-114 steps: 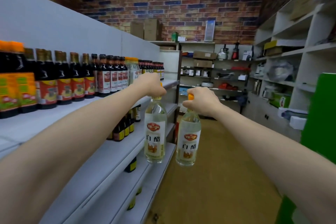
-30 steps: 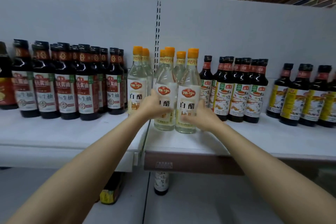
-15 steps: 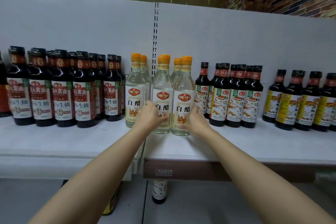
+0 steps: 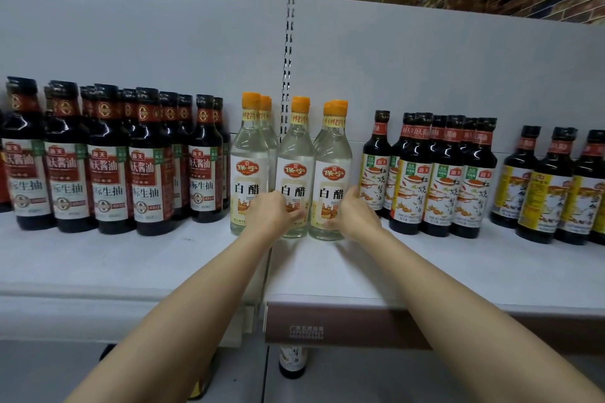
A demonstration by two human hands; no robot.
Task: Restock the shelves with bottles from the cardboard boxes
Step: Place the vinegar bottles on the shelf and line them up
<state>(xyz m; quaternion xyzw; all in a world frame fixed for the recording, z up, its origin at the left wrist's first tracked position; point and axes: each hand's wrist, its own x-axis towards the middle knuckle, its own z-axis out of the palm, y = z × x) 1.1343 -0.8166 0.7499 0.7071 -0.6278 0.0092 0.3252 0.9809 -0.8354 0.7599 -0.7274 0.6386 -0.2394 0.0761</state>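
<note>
Head view: two clear vinegar bottles stood upright on shelf [image 4: 458,268], touching. Left hand [image 4: 273,216] curled round middle bottle [image 4: 294,170]; right hand [image 4: 355,213] curled round right bottle [image 4: 332,173]. Bottles directly ahead of grips, long axes vertical.

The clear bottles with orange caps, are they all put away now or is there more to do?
Nearly. Both front clear bottles already stand upright on the shelf beside the others. The left hand and right hand are on their lower parts, squaring them up. Left: letting go. No cardboard box is in view, so I can't tell how many remain.
</note>
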